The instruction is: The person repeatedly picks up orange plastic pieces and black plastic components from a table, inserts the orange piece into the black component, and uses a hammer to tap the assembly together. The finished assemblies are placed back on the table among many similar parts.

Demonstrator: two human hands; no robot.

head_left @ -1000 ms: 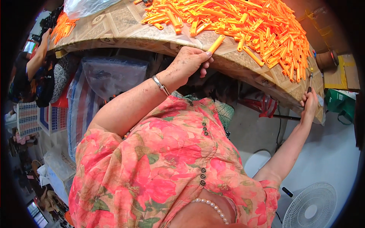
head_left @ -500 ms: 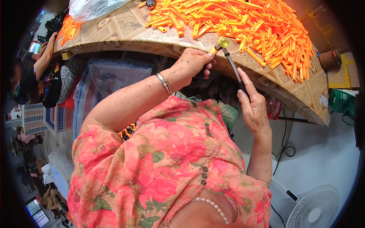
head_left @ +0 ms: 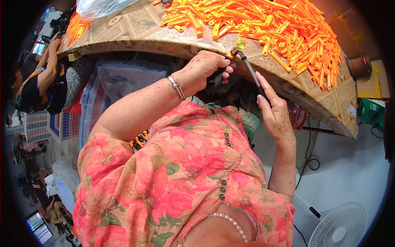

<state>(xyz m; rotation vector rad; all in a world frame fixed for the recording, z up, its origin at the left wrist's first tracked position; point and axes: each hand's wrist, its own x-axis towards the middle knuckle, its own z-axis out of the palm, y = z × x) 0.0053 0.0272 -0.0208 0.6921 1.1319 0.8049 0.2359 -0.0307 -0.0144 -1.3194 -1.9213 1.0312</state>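
Observation:
My right hand (head_left: 275, 110) grips a small hammer (head_left: 249, 68) by its black handle, its index finger stretched along the metal shaft. The hammer's yellow head (head_left: 240, 44) is at the table's near edge. My left hand (head_left: 207, 70) is closed on a black and orange piece (head_left: 229, 55), pinched between thumb and fingers beside the hammer head. A dark part shows under the left fingers; its full shape is hidden. Beyond both hands a big heap of orange plastic strips (head_left: 288, 37) with holes in their ends covers the table (head_left: 140, 24).
A smaller orange pile (head_left: 77, 28) and a clear plastic bag (head_left: 103, 7) lie at the far left. Another person's arm (head_left: 50, 61) reaches to the table there. A blue-edged plastic-lined bin (head_left: 127, 78) stands below. At right are a carton (head_left: 372, 80), a green bag (head_left: 370, 111) and a white fan (head_left: 339, 230).
The piece in my left fingers now shows black with orange, and a dark part appears below that hand. The hammer head has shifted slightly; my right hand keeps its grip.

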